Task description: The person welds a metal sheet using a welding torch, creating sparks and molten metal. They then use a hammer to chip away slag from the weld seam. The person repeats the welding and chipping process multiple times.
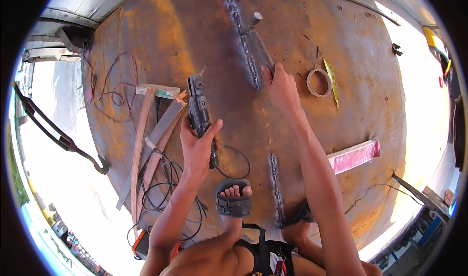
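Note:
My left hand [195, 144] is closed round a black welding electrode holder [198, 100], its jaw end pointing away from me and a black cable looping off its near end. A short stub shows at the jaw. My right hand [282, 91] grips the handle of a hammer [261, 44], whose head rests on or just over the far weld bead [237, 20]; contact is hard to tell. That bead runs along a seam in the rusty steel plate [170, 37]. Nearer to me, a second weld bead [275, 188] lies on the same seam.
Right of the hammer lie a cardboard-coloured ring [319, 83] and a yellow-green leaf [332, 81]. A pink-and-white box [355, 157] sits nearer. At left are wooden strips [142, 149], tangled black cable [168, 178], thin red wire [119, 83] and a hooked metal rod [63, 139]. My sandalled foot [234, 198] stands between.

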Demonstrator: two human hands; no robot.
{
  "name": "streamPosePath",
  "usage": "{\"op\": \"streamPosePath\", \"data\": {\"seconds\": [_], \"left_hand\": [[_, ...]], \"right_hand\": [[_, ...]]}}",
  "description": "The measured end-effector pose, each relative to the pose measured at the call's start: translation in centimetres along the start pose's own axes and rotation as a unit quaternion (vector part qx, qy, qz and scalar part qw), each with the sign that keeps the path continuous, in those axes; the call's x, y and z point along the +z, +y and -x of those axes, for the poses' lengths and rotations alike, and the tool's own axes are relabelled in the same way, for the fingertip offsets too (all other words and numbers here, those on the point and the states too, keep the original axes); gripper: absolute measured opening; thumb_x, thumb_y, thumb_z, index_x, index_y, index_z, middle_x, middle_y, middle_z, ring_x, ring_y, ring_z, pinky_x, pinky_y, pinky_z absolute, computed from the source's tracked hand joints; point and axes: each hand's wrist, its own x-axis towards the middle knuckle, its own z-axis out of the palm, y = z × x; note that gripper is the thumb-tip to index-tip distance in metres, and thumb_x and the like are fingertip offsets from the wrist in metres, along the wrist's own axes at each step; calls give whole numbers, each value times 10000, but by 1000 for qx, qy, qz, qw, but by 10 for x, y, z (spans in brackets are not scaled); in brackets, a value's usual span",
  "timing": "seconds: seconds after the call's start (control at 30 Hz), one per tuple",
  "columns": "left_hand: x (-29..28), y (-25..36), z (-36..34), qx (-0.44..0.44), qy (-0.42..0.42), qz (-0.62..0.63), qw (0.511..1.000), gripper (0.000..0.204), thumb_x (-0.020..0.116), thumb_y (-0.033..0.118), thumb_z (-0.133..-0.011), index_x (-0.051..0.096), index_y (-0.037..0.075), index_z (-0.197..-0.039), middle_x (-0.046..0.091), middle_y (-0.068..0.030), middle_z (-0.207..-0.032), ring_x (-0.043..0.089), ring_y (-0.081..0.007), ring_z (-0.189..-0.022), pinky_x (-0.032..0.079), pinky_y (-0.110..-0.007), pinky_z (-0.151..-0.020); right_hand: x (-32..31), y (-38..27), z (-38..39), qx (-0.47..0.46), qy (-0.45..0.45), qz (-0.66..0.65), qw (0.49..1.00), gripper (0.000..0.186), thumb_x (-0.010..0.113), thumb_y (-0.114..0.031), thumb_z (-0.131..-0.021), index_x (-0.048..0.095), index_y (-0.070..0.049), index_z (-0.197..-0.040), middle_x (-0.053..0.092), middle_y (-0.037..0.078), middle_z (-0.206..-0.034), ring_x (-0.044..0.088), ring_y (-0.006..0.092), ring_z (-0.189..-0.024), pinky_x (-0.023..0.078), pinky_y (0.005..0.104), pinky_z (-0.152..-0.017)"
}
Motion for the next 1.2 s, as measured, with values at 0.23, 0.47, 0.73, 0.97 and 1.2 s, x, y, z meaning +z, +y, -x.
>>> {"op": "streamPosePath", "data": {"seconds": [0.23, 0.47, 0.73, 0.97, 1.2], "left_hand": [[-12, 4, 1, -9, 17, -5, 1000, 525, 810, 93, -921, 510, 39, -1349, 630, -18, -919, 596, -89, -650, 513, -252, -509], [-13, -3, -7, -9, 24, 2, 1000, 471, 811, 100, -920, 528, 41, -1293, 626, -17, -902, 593, -90, -638, 507, -255, -500], [-15, 2, -7, -9, 25, 42, 999, 419, 812, 55, -920, 501, 31, -1199, 606, -9, -824, 576, -81, -558, 489, -255, -480], [-21, -5, -17, -15, 43, 13, 999, 380, 809, 88, -921, 528, 58, -1175, 609, -5, -853, 594, -90, -618, 491, -262, -485], [-18, -1, -20, -8, 35, 21, 999, 353, 806, 83, -922, 522, 68, -1130, 608, -7, -842, 592, -95, -599, 489, -264, -482]], "right_hand": [[-21, 25, 82, 61, -50, 12, 997, 392, 579, -368, -1088, 526, 15, -1027, 676, 348, -823, 646, 582, -853, 483, 644, -749], [10, -24, -35, -35, 38, 9, 999, 447, 571, -392, -1093, 549, 39, -978, 682, 354, -832, 652, 587, -868, 510, 630, -766], [7, -33, -44, 62, -76, -133, 986, 536, 511, -482, -1108, 581, 29, -960, 701, 237, -775, 701, 455, -747, 546, 540, -671], [0, -8, -52, 23, 84, -168, 982, 572, 488, -519, -1116, 541, 7, -898, 616, 149, -643, 671, 304, -573, 512, 454, -577], [0, -28, -78, 83, -40, -207, 974, 548, 486, -478, -1123, 550, 14, -891, 630, 170, -636, 665, 298, -528, 510, 469, -554]]}}
